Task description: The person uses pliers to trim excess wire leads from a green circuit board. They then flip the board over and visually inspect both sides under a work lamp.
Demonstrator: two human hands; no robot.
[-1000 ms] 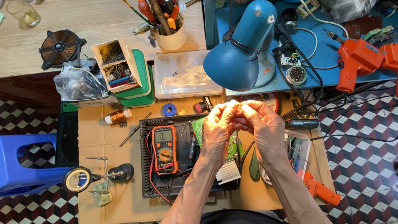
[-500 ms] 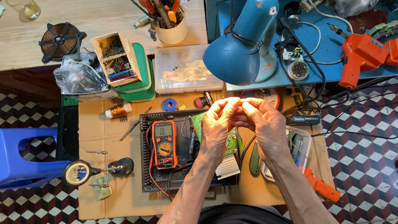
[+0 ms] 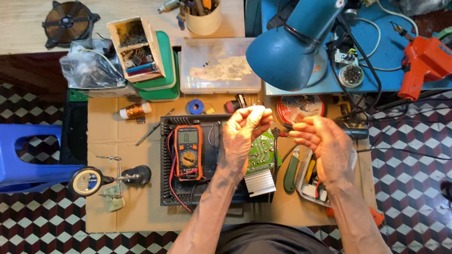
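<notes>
Above the green circuit board (image 3: pixel 261 148), left hand (image 3: pixel 245 130), right hand (image 3: pixel 320 141).

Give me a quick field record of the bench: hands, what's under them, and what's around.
left hand: raised over the bench, fingers curled; whether it pinches something is too small to tell
right hand: apart from the left, fingers half open, its grip looks empty
under hands: green circuit board with a ribbed metal heatsink
left of board: orange multimeter on a black tray
light: blue desk lamp
far right: two orange soldering guns
surface: cardboard sheet
</notes>
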